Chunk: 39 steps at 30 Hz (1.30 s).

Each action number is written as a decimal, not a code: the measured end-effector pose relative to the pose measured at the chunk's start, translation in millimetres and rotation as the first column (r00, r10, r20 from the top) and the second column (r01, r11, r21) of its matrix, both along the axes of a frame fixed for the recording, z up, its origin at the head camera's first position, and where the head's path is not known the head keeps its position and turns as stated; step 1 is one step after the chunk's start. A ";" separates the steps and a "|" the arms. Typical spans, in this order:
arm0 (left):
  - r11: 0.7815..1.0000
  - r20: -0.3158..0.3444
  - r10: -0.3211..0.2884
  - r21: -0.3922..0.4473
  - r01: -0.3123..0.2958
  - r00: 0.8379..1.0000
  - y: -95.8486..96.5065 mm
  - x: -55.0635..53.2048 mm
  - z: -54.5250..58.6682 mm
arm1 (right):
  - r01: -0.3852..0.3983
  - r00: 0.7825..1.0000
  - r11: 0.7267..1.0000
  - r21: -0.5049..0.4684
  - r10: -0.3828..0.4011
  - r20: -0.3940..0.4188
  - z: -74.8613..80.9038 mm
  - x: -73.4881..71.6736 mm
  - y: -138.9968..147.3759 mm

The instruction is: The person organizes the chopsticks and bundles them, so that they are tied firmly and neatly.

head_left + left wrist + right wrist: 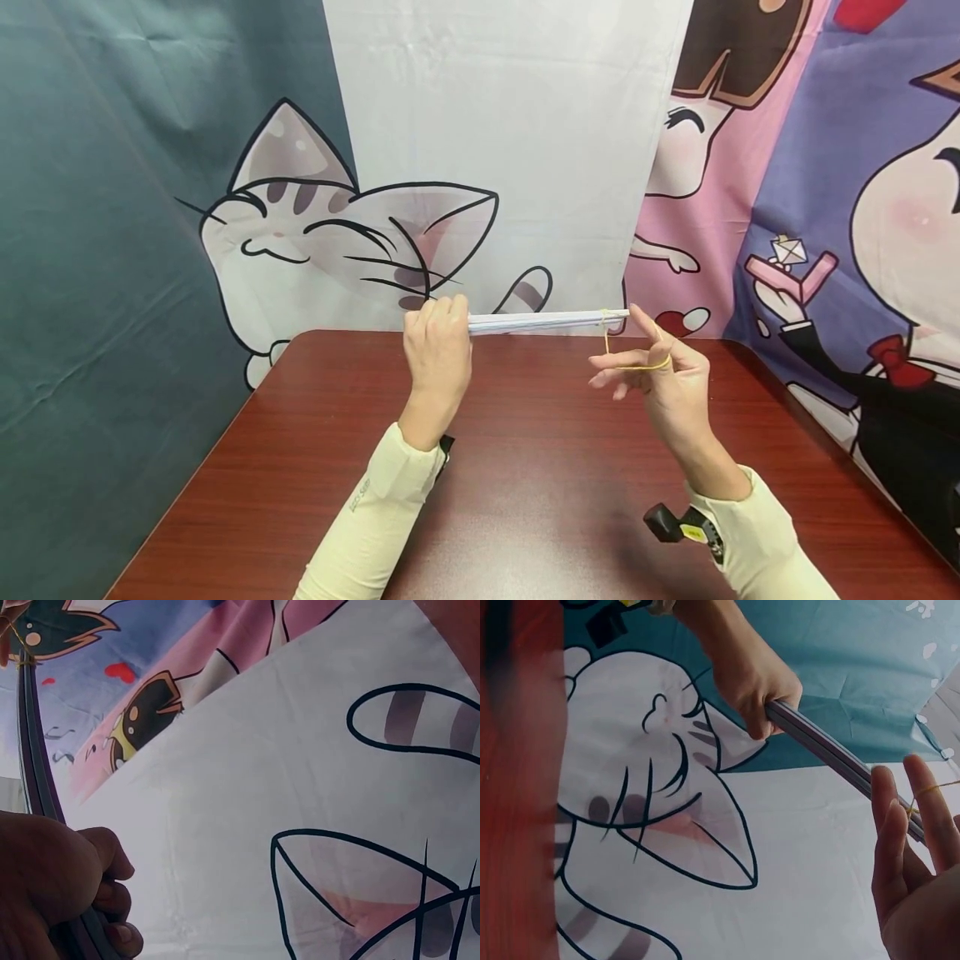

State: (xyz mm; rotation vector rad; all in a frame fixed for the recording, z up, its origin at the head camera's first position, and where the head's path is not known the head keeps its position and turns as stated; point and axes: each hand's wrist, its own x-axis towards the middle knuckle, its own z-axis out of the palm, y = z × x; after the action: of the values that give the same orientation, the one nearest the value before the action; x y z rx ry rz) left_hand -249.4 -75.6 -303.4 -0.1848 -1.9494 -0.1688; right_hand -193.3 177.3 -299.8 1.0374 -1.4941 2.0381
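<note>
My left hand (440, 346) grips one end of a bundle of long, thin, pale sticks (532, 322), its fingers wrapped round them in the left wrist view. The sticks lie almost level above the table, their far end pointing at my right hand (678, 387). A thin yellow rubber band (606, 337) circles that far end and stretches across to the right fingers. Those fingers are extended and spread, with the band looped over them; one fingertip is right at the stick ends. In the right wrist view the band (928, 789) crosses a straight finger.
Below the hands is a dark red wooden table (517, 467). Behind it hangs a cloth backdrop (510, 100) printed with a cartoon cat and figures. Black wrist devices (667, 523) sit at the cuffs of the pale sleeves (375, 517).
</note>
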 end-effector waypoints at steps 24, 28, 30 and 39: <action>0.997 -0.026 -0.075 -0.005 0.074 0.997 0.7 9.5 9.2 | -0.022 0.989 0.999 -0.049 0.028 0.143 1.4 -11.9 -5.0; 0.997 -0.033 -0.072 -0.008 0.072 0.997 -0.3 9.1 8.2 | -0.020 0.991 0.999 -0.047 0.026 0.131 3.8 -13.8 -2.1; 0.997 -0.042 -0.073 -0.009 0.073 0.996 -1.0 8.4 7.6 | -0.046 0.991 0.997 -0.062 0.053 0.120 5.9 -14.6 -0.2; 0.992 -0.085 -0.125 -0.041 0.122 0.988 1.5 5.0 3.8 | 0.065 0.969 0.997 0.045 -0.074 0.234 13.2 -10.8 -1.0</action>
State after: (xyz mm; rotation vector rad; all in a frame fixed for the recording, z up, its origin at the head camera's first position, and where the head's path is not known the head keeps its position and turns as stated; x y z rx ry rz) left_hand -244.5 -74.1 -299.6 -0.3320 -1.8550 -0.2046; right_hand -204.1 176.3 -286.7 0.7647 -1.6655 2.1512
